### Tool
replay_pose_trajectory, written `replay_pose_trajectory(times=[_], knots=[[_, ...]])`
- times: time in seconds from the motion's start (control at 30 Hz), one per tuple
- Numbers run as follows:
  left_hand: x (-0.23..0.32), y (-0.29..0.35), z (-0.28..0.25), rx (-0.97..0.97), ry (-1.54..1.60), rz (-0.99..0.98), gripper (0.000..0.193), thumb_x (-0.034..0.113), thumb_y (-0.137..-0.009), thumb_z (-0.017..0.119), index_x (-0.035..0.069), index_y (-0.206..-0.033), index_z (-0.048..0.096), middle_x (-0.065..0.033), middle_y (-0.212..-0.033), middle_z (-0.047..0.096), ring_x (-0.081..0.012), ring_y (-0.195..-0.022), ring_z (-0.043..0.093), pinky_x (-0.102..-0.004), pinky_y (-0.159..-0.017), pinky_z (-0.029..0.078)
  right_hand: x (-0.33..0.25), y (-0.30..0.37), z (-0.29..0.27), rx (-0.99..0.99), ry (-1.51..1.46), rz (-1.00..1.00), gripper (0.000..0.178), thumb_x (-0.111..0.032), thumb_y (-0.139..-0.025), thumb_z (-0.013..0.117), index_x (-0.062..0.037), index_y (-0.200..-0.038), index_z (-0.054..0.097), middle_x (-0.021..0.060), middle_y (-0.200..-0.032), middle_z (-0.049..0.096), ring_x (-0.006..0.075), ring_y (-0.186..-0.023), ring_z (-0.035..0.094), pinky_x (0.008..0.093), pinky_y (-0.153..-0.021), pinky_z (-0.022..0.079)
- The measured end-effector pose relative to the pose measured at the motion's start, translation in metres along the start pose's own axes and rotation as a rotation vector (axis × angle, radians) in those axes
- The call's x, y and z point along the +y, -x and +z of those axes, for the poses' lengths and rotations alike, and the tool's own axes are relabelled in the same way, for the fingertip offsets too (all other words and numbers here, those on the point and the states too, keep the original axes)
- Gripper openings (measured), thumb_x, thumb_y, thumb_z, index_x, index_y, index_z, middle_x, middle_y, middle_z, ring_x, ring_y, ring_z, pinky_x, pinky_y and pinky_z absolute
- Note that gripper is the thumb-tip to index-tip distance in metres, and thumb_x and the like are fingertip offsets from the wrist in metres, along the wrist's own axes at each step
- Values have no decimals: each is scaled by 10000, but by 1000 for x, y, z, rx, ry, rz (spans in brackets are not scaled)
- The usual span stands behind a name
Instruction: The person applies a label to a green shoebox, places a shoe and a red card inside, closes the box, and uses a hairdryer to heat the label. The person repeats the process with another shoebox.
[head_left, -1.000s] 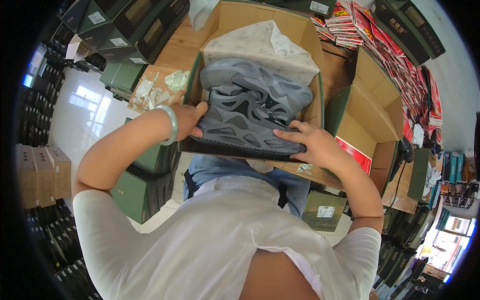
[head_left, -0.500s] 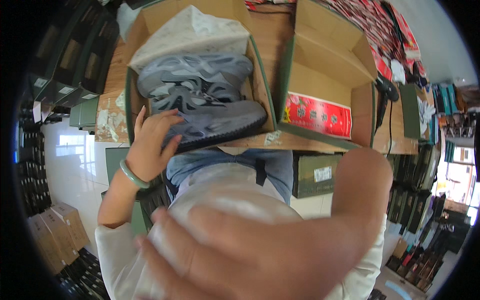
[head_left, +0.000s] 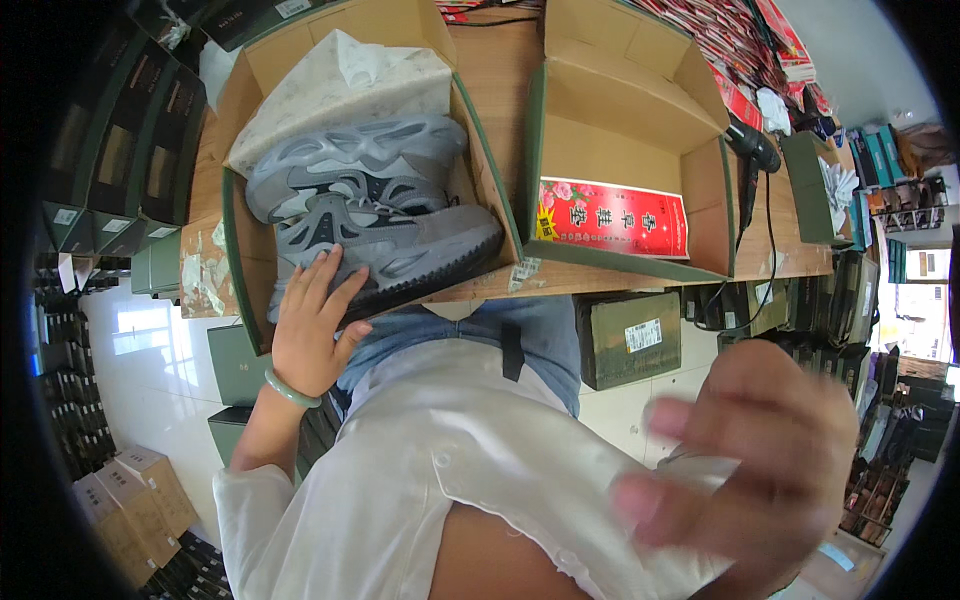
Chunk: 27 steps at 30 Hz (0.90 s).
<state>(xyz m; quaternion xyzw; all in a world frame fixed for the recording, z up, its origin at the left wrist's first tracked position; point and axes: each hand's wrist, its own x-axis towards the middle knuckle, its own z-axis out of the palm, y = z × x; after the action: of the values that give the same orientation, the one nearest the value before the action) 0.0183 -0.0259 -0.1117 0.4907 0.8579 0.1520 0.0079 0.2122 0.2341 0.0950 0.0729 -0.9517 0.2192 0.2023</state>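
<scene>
A pair of grey chunky sneakers [head_left: 400, 240] lies on its side in an open green shoebox [head_left: 234, 250] with a brown inside. White patterned wrapping paper [head_left: 345, 95] is folded back behind the shoes. My left hand [head_left: 315, 320], with a pale green bangle on its wrist, rests with fingers spread on the nearer sneaker. My right hand [head_left: 750, 450], large and blurred, is raised at the lower right, away from the boxes. Its fingers are loosely bent and apart, and I see nothing in them.
Right of the shoes stands a second open shoebox [head_left: 531, 170], holding a red printed packet [head_left: 612, 218]. Beyond it a black heat gun [head_left: 755, 145] trails its cord over the edge of the wooden table [head_left: 490, 80]. Red packets [head_left: 670, 35] are heaped behind; dark boxes [head_left: 110, 150] stand stacked at the left.
My right hand has swung from the lower middle to the lower right. My left hand has come down flatter on the nearer sneaker. The boxes appear shifted left in view.
</scene>
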Motion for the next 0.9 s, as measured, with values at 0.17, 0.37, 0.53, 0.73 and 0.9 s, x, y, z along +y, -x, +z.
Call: replay_pose_trajectory(times=[0.17,0.37,0.53,0.73,0.9], knots=[[-12,3,-5,4,38,35,507,457,-878,591,127,-1260,636,-199,-1429,468,-392,-1283,462,-540,-1102,317,148,-12,43,-350,110,391,335,-96,-861,646,-90,-1196,650,117,-1176,651,312,-1084,611,405,-924,474],[-16,3,-10,-5,70,50,487,469,-885,581,128,-1223,663,-198,-1418,480,-394,-1279,466,-538,-1103,315,318,69,138,-705,484,581,1132,-291,-595,901,-183,-1518,255,164,-1413,484,369,-1351,396,543,-1138,238],[-14,0,-7,21,30,66,435,391,-870,599,100,-1183,681,-194,-1419,494,-408,-1265,488,-532,-1094,333,323,51,128,-923,530,727,805,-389,-549,912,-167,-1252,589,142,-1190,649,303,-1223,543,513,-1049,324],[-14,3,-3,47,47,48,480,483,-892,564,113,-1171,689,-191,-1366,537,-392,-1244,511,-530,-1086,345,278,23,31,-83,657,780,325,-316,-717,797,-91,-934,708,157,-944,694,357,-906,671,455,-780,528],[-14,2,-1,68,-20,50,468,481,-898,556,125,-1177,675,-173,-1353,543,-356,-1229,522,-544,-1081,333,193,-12,24,476,-163,497,421,-260,-817,769,8,-1078,575,149,-892,676,289,-869,681,393,-783,527]])
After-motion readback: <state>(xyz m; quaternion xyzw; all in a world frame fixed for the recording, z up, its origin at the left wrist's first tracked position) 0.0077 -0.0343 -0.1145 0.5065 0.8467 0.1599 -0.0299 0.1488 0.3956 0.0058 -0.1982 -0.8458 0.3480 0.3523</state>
